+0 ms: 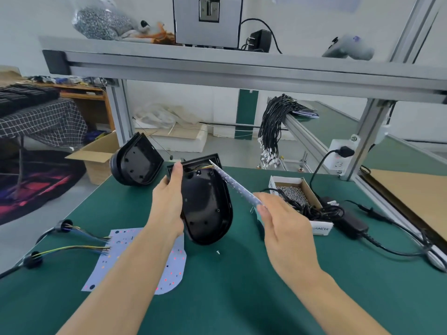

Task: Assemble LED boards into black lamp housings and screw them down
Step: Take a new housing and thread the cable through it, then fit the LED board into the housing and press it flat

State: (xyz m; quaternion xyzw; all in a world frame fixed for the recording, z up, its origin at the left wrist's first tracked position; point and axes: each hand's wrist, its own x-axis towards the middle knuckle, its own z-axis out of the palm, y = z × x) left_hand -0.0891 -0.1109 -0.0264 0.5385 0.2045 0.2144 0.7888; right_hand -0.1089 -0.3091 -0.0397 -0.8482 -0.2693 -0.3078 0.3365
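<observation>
— Where are we with this one?

— The left hand (169,201) grips the housing (205,204) by its left rim, tilted up off the worktop (242,286) with the cavity facing the person. The right hand (283,221) pinches the LED board (235,187) by its near end; the far end sits at the housing's top right corner, where thin wires (200,168) run inside.

— So the board goes in next. How should that be done well?

— I'd lay the housing flatter first, so the board can drop in rather than slide. Feed the wires ahead and keep them under the board, not caught beneath its edge. Then match the board's rounded end to the housing's rounded end and press lightly until it sits level.

— And the screws?

— They wait in the box (290,189) to the right; one loose screw (218,252) lies just below the housing. More boards (135,257) lie flat at the left, and a spare housing (137,163) stands at the far edge.
</observation>
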